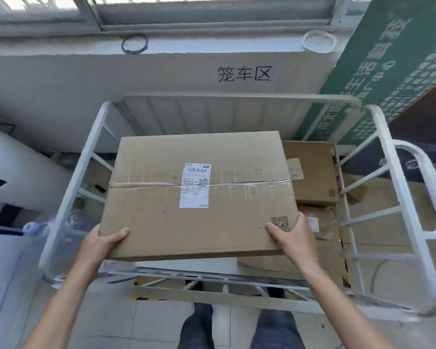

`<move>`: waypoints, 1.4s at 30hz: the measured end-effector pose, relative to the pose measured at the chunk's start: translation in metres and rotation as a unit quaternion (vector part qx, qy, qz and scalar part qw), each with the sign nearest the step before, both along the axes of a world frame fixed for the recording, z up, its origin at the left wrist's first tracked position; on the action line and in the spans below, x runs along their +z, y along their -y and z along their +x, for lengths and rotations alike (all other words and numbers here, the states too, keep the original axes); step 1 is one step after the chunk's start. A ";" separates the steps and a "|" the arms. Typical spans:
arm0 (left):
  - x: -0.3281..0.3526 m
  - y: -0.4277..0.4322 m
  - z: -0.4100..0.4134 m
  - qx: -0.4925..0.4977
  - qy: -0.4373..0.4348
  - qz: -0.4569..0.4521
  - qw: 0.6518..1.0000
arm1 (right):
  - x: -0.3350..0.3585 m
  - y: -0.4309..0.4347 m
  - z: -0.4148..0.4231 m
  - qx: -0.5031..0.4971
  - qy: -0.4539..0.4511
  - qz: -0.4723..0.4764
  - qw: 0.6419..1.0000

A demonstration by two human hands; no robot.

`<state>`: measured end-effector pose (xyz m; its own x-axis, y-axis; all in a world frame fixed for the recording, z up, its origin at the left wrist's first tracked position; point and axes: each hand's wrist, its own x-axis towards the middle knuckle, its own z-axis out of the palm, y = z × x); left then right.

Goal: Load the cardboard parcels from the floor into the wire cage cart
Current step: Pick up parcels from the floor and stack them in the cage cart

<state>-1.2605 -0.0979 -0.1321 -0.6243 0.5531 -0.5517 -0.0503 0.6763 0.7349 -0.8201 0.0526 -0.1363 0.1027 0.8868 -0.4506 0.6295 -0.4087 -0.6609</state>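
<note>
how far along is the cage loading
Done: at least two parcels already lie in the cart, on its right side. In hand: a large box, gripped by the left hand and right hand over the cart. Left: setting it down; the floor parcels are out of view.
</note>
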 end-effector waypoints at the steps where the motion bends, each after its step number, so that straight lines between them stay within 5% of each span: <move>1: -0.009 0.003 -0.015 -0.007 0.005 -0.011 1.000 | -0.008 0.011 -0.011 -0.006 0.002 -0.015 1.000; 16: -0.110 -0.011 -0.110 -0.100 0.042 -0.161 0.981 | -0.141 0.051 -0.108 -0.025 0.047 -0.143 0.988; 33: -0.399 -0.043 -0.153 -0.119 0.081 -0.247 0.958 | -0.391 0.024 -0.142 -0.042 0.075 -0.196 0.977; 42: -0.497 -0.013 -0.137 -0.076 0.091 -0.272 0.955 | -0.478 0.043 -0.132 0.067 0.215 -0.222 0.949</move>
<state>-1.3971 -0.0845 -0.6288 -0.4263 0.2302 -0.8748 -0.0146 0.9652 0.2611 -0.9524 0.0093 -0.6143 0.2613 0.6375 -0.7248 0.8676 -0.4843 -0.1131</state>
